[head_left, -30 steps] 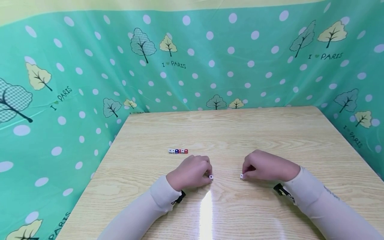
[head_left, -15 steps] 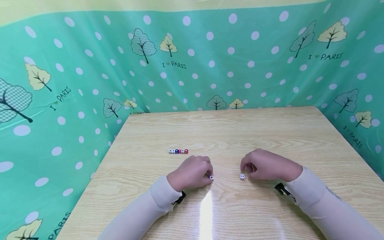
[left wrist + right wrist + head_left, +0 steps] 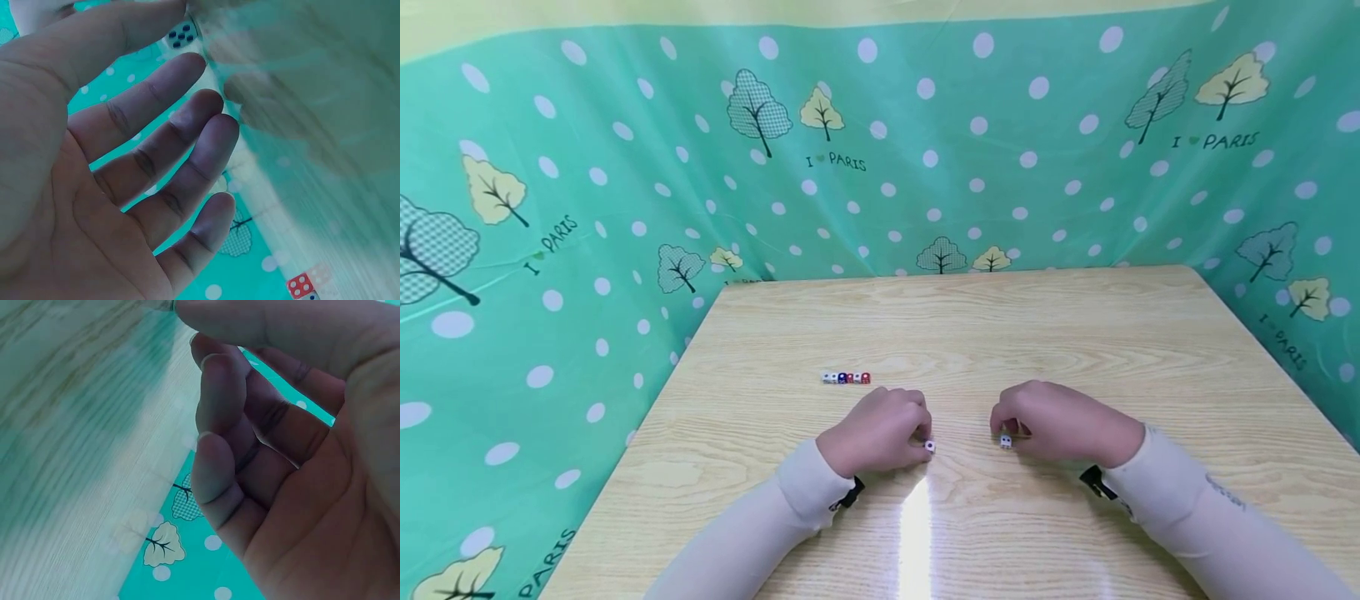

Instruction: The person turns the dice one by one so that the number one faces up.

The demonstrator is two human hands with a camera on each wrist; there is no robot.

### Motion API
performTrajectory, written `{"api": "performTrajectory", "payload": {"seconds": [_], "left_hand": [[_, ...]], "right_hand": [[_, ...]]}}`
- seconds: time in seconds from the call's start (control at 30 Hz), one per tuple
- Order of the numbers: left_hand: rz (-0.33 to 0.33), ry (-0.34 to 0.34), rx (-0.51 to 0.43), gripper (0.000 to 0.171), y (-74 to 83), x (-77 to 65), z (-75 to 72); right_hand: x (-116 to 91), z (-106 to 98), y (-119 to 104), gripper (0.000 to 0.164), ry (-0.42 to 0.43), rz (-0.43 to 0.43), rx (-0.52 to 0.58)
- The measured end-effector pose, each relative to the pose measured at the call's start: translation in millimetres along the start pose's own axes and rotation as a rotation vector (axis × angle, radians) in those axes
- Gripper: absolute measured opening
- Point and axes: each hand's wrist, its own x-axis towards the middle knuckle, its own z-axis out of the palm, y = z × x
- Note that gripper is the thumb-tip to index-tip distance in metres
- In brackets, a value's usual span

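My left hand [image 3: 880,429] rests low over the table, thumb and index finger pinching a small white die [image 3: 930,447] that shows one dark pip on top. In the left wrist view the same white die [image 3: 181,35] shows five dark pips between thumb and index fingertip; the other fingers are loosely bent. To the right, my right hand [image 3: 1060,423] has index finger and thumb curled on either side of a second white die [image 3: 1005,442] with two pips on top. The right wrist view shows my right hand [image 3: 281,437] with bent fingers, its die out of sight.
A straight row of several dice [image 3: 846,378], white, blue and red, lies on the wooden table [image 3: 985,333] behind the left hand. A red die [image 3: 300,285] from it shows in the left wrist view. A green dotted curtain [image 3: 887,217] surrounds the table's back and sides.
My right hand let go of its die, drew back slightly right, then came left with its fingers around it again. The left hand is almost still, its die turned and shifted slightly.
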Motion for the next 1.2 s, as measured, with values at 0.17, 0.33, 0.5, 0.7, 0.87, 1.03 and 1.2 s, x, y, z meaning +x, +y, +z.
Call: {"api": "performTrajectory", "payload": {"seconds": [0.17,0.33,0.5,0.7,0.87,1.03,1.2], "left_hand": [[0.006,0.003,-0.004,0.009,-2.7,-1.1,-0.4],[0.01,-0.003,0.003,0.011,-2.9,-0.5,0.3],[0.007,-0.005,0.004,0.015,-2.4,-0.6,0.3],[0.022,0.004,-0.004,0.009,-1.1,-0.7,0.7],[-0.01,-0.039,-0.118,0.011,-6.2,1.0,4.9],[-0.042,-0.081,-0.267,0.014,-13.3,4.3,8.3],[-0.046,-0.098,-0.356,0.016,-16.4,7.1,8.8]], "right_hand": [[0,2,-1,0.022,0.01,0.001,-0.021],[0,2,-2,0.02,0.025,-0.003,-0.019],[1,1,-3,0.02,0.013,0.006,-0.006],[2,2,-5,0.023,-0.005,-0.004,0.0],[2,3,-4,0.023,-0.004,-0.005,0.0],[2,2,-3,0.02,0.0,-0.007,0.049],[2,2,0,0.019,-0.016,-0.015,0.156]]}}
